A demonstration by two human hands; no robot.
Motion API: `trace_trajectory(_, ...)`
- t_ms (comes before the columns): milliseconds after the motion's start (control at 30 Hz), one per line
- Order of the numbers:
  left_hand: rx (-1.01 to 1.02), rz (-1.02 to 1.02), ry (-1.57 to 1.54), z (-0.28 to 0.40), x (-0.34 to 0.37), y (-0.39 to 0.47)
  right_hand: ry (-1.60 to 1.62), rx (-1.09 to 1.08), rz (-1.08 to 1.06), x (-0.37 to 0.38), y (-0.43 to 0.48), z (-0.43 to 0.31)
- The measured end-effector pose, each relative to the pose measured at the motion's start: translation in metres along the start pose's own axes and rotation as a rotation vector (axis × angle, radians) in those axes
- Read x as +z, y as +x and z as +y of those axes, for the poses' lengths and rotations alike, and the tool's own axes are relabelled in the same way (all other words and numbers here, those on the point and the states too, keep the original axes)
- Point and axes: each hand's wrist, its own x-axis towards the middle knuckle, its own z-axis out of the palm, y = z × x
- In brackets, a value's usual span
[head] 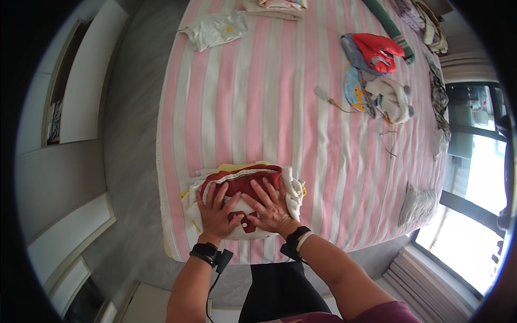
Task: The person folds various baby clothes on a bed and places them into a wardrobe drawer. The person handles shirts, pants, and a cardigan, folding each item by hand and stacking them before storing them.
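A folded garment (258, 181), dark red with white lace trim and a white part with a red bow and button, lies on a stack of folded clothes (297, 189) near the bed's front edge. My left hand (218, 212) rests flat on its left side, fingers spread. On the right side my right hand (270, 206) presses down likewise, fingers apart, the thumbs close together over the bow. Neither hand grips anything. White and yellow cloth edges stick out beneath; the lower layers are mostly hidden.
The bed has a pink-and-white striped cover (262, 101). At its far left lies a white garment (220, 30); farther right are a red garment (375, 50), a fluffy white item (389, 99), a tagged cord (329, 97) and a small pillow (418, 206). An open drawer (83, 80) stands left.
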Motion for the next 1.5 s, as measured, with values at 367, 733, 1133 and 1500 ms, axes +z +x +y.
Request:
trace_trajectory(367, 0.012, 0.055, -0.018, 0.013, -0.022, -0.017, -0.055, 0.050, 0.060, -0.006, -0.014, -0.030)
trace_trajectory(733, -0.209, 0.170, -0.156, 0.138, -0.110, -0.146, -0.234, 0.087, -0.084, -0.081, -0.021, -0.073)
trace_trajectory(1133, -0.730, -0.347, -0.466, -0.027, -0.255, -0.620, -0.075, 0.300, -0.311, -0.013, -0.183, -0.301)
trace_trajectory(1500, -0.791, -0.114, -0.290, -0.167, -0.409, -0.652, 0.211, 0.100, -0.793, 0.083, -0.098, -0.457)
